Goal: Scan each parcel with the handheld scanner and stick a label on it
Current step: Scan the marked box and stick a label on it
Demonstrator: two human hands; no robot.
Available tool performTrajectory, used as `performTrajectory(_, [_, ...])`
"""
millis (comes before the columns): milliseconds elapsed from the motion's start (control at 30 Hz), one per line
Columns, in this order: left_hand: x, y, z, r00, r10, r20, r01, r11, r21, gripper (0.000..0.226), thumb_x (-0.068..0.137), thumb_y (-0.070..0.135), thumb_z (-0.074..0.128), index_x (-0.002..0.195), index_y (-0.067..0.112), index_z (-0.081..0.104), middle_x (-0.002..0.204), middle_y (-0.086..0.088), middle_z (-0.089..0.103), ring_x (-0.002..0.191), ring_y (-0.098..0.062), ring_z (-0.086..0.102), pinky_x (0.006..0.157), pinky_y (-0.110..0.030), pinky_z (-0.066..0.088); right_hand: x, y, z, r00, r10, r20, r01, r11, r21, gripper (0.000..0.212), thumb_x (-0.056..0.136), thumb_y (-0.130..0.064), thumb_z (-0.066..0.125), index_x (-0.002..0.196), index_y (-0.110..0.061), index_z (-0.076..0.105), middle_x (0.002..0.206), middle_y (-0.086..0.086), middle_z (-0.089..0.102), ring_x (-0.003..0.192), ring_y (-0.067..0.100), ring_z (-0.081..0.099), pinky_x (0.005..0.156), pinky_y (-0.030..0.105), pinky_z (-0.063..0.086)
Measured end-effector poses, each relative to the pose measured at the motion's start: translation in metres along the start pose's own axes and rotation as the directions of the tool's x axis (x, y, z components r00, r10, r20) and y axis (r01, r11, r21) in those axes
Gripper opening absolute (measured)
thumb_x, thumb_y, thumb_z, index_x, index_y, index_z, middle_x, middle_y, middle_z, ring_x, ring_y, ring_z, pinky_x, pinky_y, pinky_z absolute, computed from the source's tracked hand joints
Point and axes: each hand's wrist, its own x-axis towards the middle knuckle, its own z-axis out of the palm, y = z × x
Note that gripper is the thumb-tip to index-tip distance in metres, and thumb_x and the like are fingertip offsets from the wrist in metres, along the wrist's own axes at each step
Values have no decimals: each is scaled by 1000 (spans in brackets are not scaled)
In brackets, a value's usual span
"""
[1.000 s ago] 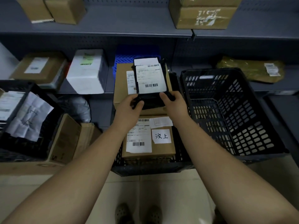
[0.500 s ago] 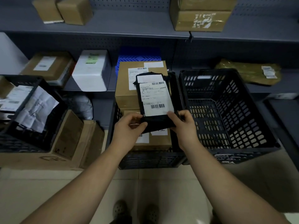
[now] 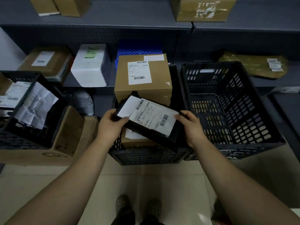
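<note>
The black parcel (image 3: pixel 150 121) is held in the air over the middle crate (image 3: pixel 146 157), tilted, its white label turned up, probably so that the barcode can be read. The left hand (image 3: pixel 112 125) grips its left end with the thumb on the label, and the right hand (image 3: pixel 192 127) grips the right end. Two hands keep it steady. A brown box (image 3: pixel 138 141) lies under it, a taller cardboard box (image 3: pixel 142 90) stands behind, and a second crate (image 3: pixel 243 127) is just beside on the right. No scanner is in view.

One wide-angle view, worn on the head, looks forward and down, close above the left hand (image 3: pixel 110 125) and right hand (image 3: pixel 191 127); shelves (image 3: pixel 121 13) lie beyond the hands, floor (image 3: pixel 162 181) beneath them.
</note>
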Motion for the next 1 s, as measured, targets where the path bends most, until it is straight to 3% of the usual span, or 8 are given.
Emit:
performTrajectory(33, [0,-6,0,1000,1,-9,-1,1000,15,43,82,20,78,120,14,59,114,5,66,104,-13,63,76,-15,46,7,-1,4,999,-9,-47,5,996,-94,2,92,-21,68,91,-22,70,103,6,68,94,21,66,88,39,55])
performTrajectory(133, [-3,-22,1,998,32,-51,-31,999,20,43,80,19,81,118,11,64,107,2,71,97,-11,68,71,-10,48,23,-2,17,994,-92,-51,64,914,-400,47,86,-57,62,116,-23,71,121,7,61,106,17,63,97,39,53])
performTrajectory(233, [-7,-34,5,995,14,-103,-8,998,63,42,76,20,84,112,13,63,100,6,70,90,-4,66,68,-9,46,34,-2,34,998,-55,32,63,923,-379,49,95,-38,62,142,-28,49,123,-4,58,103,14,62,86,31,55])
performTrajectory(333, [-5,-43,7,992,44,-119,-26,988,149,42,73,31,86,106,17,63,102,2,70,92,-12,67,81,-28,54,43,0,36,989,-146,-5,113,791,-601,89,88,-35,72,157,-27,16,153,2,29,137,23,37,105,34,41])
performTrajectory(400, [-2,-45,7,992,51,-120,-26,978,207,44,73,37,85,106,17,63,104,1,69,94,-15,66,85,-35,54,40,3,31,972,-215,-97,96,736,-670,85,87,-37,72,155,-24,23,154,8,23,142,27,26,110,36,32])
performTrajectory(533, [1,-46,7,990,47,-130,-14,969,245,63,73,47,82,122,14,59,115,-1,66,104,-17,63,92,-37,53,27,20,14,980,-183,-79,76,712,-698,63,88,-35,71,143,-17,45,136,9,45,127,19,44,96,24,37])
performTrajectory(833, [-4,-32,4,992,122,-42,-98,923,371,58,79,42,78,125,13,59,119,-5,64,112,-22,59,96,-41,50,26,25,10,984,-179,0,135,741,-658,72,91,-32,70,152,-18,35,148,9,46,135,22,44,100,23,35])
performTrajectory(1000, [-25,5,-14,903,396,168,-425,761,490,54,84,42,72,128,14,59,126,-4,57,118,-22,49,100,-32,40,-12,3,4,944,-325,64,274,658,-702,72,88,-41,70,149,-20,39,125,-1,53,114,13,51,92,25,42])
